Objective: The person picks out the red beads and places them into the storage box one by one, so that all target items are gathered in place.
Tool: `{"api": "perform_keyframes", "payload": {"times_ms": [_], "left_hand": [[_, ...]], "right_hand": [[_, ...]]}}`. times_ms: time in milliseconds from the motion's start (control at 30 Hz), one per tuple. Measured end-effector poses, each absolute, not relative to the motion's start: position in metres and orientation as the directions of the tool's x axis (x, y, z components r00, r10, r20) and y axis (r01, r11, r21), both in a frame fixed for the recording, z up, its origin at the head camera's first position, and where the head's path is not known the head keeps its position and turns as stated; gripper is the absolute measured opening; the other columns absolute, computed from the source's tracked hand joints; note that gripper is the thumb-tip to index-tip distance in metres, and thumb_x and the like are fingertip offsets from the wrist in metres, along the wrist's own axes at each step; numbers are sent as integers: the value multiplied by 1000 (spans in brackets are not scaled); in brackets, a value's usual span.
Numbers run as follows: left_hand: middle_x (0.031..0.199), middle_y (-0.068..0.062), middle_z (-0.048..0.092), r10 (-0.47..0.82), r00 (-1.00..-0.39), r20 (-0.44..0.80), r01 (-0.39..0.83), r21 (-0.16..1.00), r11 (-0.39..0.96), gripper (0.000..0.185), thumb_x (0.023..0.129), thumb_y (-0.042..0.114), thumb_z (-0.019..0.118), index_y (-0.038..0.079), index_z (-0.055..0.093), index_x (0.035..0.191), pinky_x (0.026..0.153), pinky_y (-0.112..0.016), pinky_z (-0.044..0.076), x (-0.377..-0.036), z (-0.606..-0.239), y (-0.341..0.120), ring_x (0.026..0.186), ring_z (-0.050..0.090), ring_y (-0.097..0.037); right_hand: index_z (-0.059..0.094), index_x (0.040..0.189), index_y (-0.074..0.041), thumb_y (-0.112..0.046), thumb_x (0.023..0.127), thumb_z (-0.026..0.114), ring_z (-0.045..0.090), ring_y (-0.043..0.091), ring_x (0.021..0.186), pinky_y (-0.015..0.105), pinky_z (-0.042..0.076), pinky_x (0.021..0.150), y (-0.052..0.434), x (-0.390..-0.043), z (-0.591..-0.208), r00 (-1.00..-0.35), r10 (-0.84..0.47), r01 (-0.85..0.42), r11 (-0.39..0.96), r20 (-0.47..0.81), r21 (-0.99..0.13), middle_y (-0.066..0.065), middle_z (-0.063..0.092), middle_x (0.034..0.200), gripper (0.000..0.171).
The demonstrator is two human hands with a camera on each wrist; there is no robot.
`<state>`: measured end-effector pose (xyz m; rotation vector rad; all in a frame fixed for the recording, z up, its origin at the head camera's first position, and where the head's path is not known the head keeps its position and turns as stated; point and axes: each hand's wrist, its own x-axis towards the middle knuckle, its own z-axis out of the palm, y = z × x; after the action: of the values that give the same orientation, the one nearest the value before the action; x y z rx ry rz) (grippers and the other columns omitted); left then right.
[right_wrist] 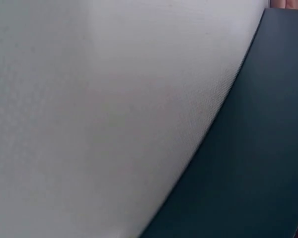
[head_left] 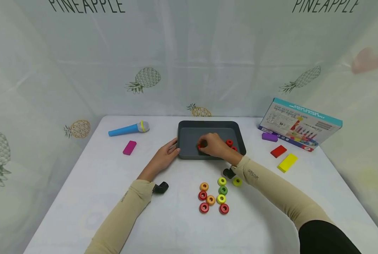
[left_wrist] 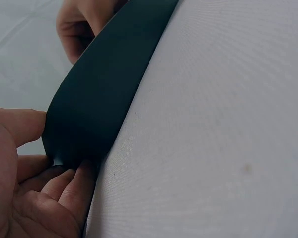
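**Red ring held over the dark tray, left hand steadying the corner**

Pineapple-printed sheeting walls off the space, and a white-covered desk [head_left: 81,183] carries everything. At its middle sits the dark grey tray [head_left: 189,132], which serves as the landmark for the rest.

Inside the tray, towards its near edge, the right hand [head_left: 215,145] is curled over a small red ring [head_left: 201,145], its fingers pinching the piece just above the tray floor; the hand hides most of it. To the right of that hand, also inside the tray, lie two more red rings [head_left: 229,143]. The left hand [head_left: 163,157] rests against the tray's near-left corner; the left wrist view shows the thumb on the outside wall and the fingers [left_wrist: 64,191] tucked at the base, clasping the corner, a hold that looks meant to keep the tray from sliding.

In front of the tray, nearer the person, a cluster of loose rings [head_left: 212,197] in red, orange, yellow-green and green lies within easy reach of the right arm. Left of the tray are a pink block [head_left: 129,147] and a blue toy microphone [head_left: 128,129]. Right of the tray are a purple block [head_left: 269,137], a red block [head_left: 278,151], a yellow block [head_left: 287,162] and the toy's printed box [head_left: 300,123], propped against the sheeting.
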<state>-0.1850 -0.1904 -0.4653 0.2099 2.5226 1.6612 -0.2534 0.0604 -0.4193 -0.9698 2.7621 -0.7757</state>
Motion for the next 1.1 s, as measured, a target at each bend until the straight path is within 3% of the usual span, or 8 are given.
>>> {"api": "perform_keyframes", "payload": {"times_ms": [333, 533, 667, 867, 1100], "left_hand": [[156, -8, 48, 174, -985, -20, 53, 911, 409, 61, 106, 31, 56, 21, 31, 161, 124, -44, 30, -186, -468, -191, 142, 49, -21], [155, -6, 48, 166, -986, -27, 42, 916, 400, 62, 105, 33, 57, 23, 32, 160, 124, -44, 29, -186, -468, -191, 142, 49, -19], [156, -7, 48, 160, -986, -36, 30, 917, 397, 62, 105, 32, 57, 24, 32, 160, 124, -45, 29, -184, -468, -191, 142, 48, -20], [156, -6, 48, 159, -986, -44, 23, 916, 400, 62, 104, 34, 57, 25, 32, 160, 124, -44, 30, -185, -468, -191, 142, 48, -19], [156, -5, 48, 161, -985, -56, 13, 918, 396, 62, 104, 35, 58, 27, 32, 160, 124, -44, 30, -186, -468, -192, 142, 48, -18]], "right_hand": [[75, 112, -4, -8, 85, 80, 69, 27, 108, 43, 57, 94, 64, -247, -413, -791, -599, -564, 636, 124, -527, 12, 72, 114, 27], [74, 114, -3, -8, 85, 79, 68, 28, 108, 42, 58, 90, 65, -238, -404, -777, -609, -591, 621, 159, -514, 12, 70, 114, 30], [73, 117, -1, -9, 86, 80, 68, 29, 104, 39, 57, 86, 67, -227, -399, -756, -631, -619, 602, 173, -505, 12, 70, 115, 33], [73, 114, -2, -8, 84, 81, 64, 20, 77, 28, 55, 68, 72, -202, -388, -718, -668, -654, 552, 194, -518, 12, 72, 112, 32], [73, 115, -5, -11, 85, 81, 65, 26, 85, 21, 53, 69, 76, -167, -385, -656, -746, -668, 503, 114, -548, 10, 72, 113, 32]]}}
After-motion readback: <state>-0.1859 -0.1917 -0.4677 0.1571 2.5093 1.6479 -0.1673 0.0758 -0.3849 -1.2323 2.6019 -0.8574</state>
